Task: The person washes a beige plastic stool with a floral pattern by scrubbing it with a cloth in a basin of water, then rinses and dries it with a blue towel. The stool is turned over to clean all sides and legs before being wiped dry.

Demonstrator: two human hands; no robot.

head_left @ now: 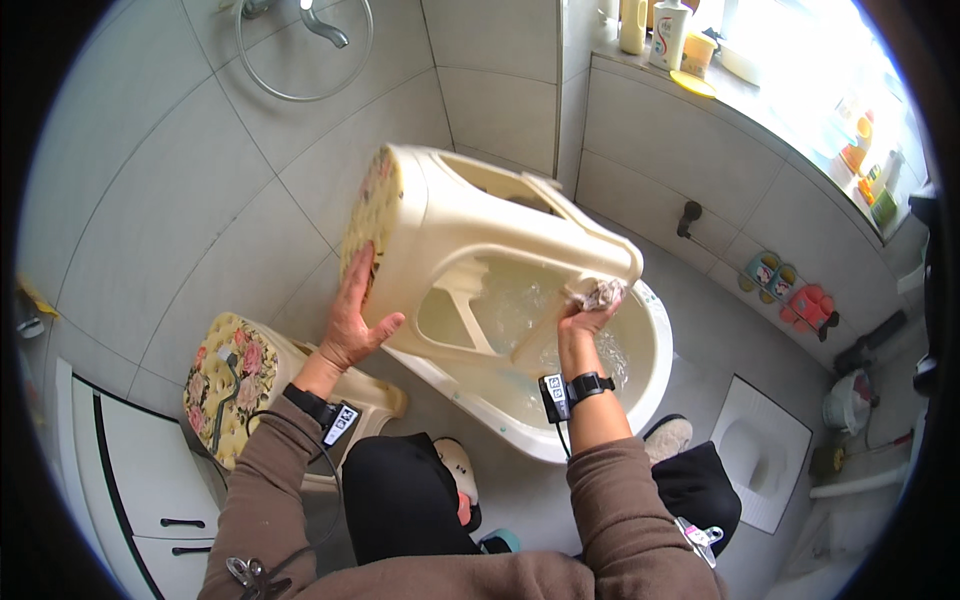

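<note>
A cream plastic stool (430, 215) with a flower-patterned, cushion-like seat is tipped on its side above a white tub (655, 345) of water. My left hand (355, 315) lies against the seat with fingers stretched and thumb spread, bracing the stool. My right hand (585, 325) is closed around a wet, crumpled whitish cloth (602, 294) at the end of a stool leg. Part of the right fingers is hidden by the cloth and leg. Through the stool's side opening, rippled water shows.
A second flowered stool (240, 375) stands at left, a grey strip on its seat, beside a white cabinet (150, 480). On the right are a squat toilet (765, 450) and slippers (775, 280) on a wall rack. Bottles (668, 35) line the windowsill. A tap (325, 25) is on the wall.
</note>
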